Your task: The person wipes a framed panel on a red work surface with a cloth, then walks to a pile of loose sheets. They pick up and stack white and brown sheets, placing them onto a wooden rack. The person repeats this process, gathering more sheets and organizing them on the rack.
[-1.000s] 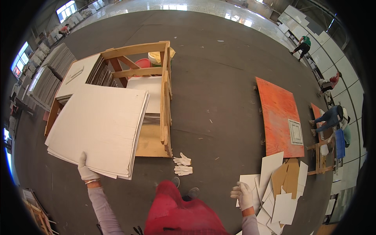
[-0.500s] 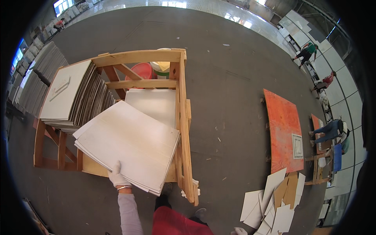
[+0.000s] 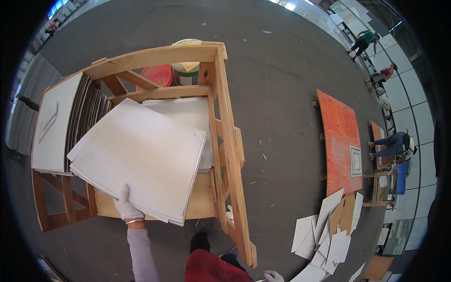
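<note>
My left hand [image 3: 124, 206], in a white glove, grips the near edge of a stack of white boards [image 3: 138, 155], thumb on top and fingers hidden beneath. The stack lies at a slant over the wooden frame rack [image 3: 229, 122], partly covering another white board [image 3: 181, 112]. At the lower edge shows my gloved right hand [image 3: 273, 276], fingers curled; a bit of something white shows beside it, and I cannot make out what it holds. A pile of thin boards [image 3: 52, 124] fills the rack's left side, with pale strips on top.
Behind the rack stand a red tub [image 3: 157, 75] and a white bucket [image 3: 185, 70]. An orange panel [image 3: 336, 136] lies to the right, near scattered white and brown board pieces [image 3: 324, 235]. People work along the far right wall. Grey stacks [image 3: 23, 122] stand at far left.
The view has shifted, so the rack appears larger and farther left. My left hand keeps its hold on the boards, whose stack lies slightly less turned. The right hand stays low.
</note>
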The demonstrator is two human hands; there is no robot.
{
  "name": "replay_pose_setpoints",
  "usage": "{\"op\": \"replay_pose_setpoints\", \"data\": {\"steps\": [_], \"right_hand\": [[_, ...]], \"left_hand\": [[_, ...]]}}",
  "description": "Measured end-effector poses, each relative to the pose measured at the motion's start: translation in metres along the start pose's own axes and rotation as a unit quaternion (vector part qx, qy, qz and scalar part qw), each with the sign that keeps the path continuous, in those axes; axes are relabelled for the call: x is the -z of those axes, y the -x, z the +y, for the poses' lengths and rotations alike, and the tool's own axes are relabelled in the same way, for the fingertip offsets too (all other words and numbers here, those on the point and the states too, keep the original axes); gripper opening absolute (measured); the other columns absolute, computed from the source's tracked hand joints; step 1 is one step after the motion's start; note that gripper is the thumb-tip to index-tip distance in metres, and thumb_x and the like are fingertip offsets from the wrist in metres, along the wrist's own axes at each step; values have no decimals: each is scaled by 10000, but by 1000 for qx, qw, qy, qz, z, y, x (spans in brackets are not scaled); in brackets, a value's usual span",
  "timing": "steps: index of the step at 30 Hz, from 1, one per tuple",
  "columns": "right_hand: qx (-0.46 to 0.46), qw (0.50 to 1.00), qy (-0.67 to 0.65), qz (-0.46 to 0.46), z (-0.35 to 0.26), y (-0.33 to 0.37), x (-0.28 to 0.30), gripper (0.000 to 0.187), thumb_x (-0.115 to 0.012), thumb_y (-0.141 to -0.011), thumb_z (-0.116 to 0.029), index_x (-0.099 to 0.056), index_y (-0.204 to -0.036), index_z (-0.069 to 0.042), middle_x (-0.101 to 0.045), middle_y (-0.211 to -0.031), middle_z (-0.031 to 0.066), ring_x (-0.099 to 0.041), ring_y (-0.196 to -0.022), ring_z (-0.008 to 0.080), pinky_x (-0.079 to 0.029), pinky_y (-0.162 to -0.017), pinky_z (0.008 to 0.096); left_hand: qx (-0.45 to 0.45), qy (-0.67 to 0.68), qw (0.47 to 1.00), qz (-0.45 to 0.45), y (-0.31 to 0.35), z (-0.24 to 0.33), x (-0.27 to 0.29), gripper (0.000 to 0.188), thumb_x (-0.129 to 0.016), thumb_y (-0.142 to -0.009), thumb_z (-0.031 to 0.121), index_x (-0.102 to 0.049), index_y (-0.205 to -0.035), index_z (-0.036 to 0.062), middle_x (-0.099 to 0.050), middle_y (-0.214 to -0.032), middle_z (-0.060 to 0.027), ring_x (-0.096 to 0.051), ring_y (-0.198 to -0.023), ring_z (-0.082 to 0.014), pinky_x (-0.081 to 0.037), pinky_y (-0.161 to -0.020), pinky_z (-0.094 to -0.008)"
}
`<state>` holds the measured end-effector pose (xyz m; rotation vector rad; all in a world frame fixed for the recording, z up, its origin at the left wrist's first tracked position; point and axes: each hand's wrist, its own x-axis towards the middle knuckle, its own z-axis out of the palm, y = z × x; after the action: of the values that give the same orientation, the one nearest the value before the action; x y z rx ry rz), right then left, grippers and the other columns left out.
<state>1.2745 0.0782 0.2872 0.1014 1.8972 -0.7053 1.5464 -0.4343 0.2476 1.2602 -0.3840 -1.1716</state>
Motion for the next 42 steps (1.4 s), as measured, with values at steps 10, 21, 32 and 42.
{"op": "replay_pose_setpoints", "data": {"steps": [10, 21, 32, 42], "right_hand": [[-70, 997, 27, 11, -10, -2, -5, 343, -557, -921, -227, -545, -1199, -26, -642, -904, 94, -630, -695, 163, -513, -586, 267], [-136, 991, -16, -3, 17, 10, -21, 367, -591, -900, -273, -554, -1193, -56, -643, -923, 90, -631, -721, 151, -506, -607, 257], [-107, 989, -89, 50, 51, 32, -27, 408, -580, -907, -309, -562, -1196, -22, -640, -918, 72, -611, -745, 125, -506, -660, 251], [-95, 971, -205, 82, 208, 97, -36, 372, -565, -896, -350, -607, -1148, -79, -638, -887, 39, -574, -680, 118, -486, -647, 271]], "left_hand": [[222, 195, 955, 33, -89, -178, -52, 393, -648, -837, 123, -528, -1195, 17, -586, -1170, -125, -566, -1066, -293, -469, -938, -457], [470, -223, 854, -14, -108, -243, -41, 521, -557, -901, 398, -433, -1303, 92, -468, -1299, -201, -469, -1156, -453, -409, -898, -646], [7, -739, 446, -504, -16, -233, 41, 421, -596, -830, 339, -595, -1166, 85, -651, -1032, -201, -628, -990, -311, -486, -878, -367], [298, -716, 317, -545, 76, -202, 249, 307, -556, -887, 315, -564, -1071, 69, -603, -827, -93, -565, -665, -213, -459, -526, -357]]}}
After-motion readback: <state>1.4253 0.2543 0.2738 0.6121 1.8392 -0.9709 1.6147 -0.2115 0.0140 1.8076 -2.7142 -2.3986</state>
